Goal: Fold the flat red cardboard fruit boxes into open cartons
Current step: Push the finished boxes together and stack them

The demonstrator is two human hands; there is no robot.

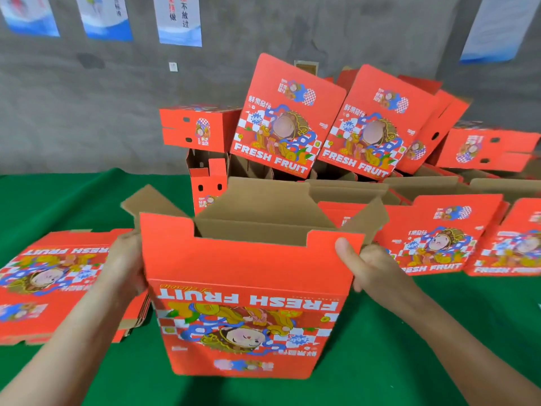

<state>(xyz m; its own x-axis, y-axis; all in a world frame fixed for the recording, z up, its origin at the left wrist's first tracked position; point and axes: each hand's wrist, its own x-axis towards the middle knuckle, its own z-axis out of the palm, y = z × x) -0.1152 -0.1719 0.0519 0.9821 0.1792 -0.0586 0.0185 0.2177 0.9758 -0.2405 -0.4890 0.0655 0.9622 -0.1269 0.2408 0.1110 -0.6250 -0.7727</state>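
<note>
A red fruit box [248, 291] printed "FRESH FRUIT" stands upright in front of me over the green table [409, 332], opened into a sleeve with its brown inside showing and its top flaps raised. My left hand [128, 259] grips its left side, the fingers hidden behind the cardboard. My right hand [363, 262] grips the right side, with the thumb pressed on the red front panel near the top corner.
A stack of flat red boxes [58, 279] lies to the left, and more flat ones [439, 238] lie to the right. Folded cartons [287, 118] are piled at the back against a grey wall with posters.
</note>
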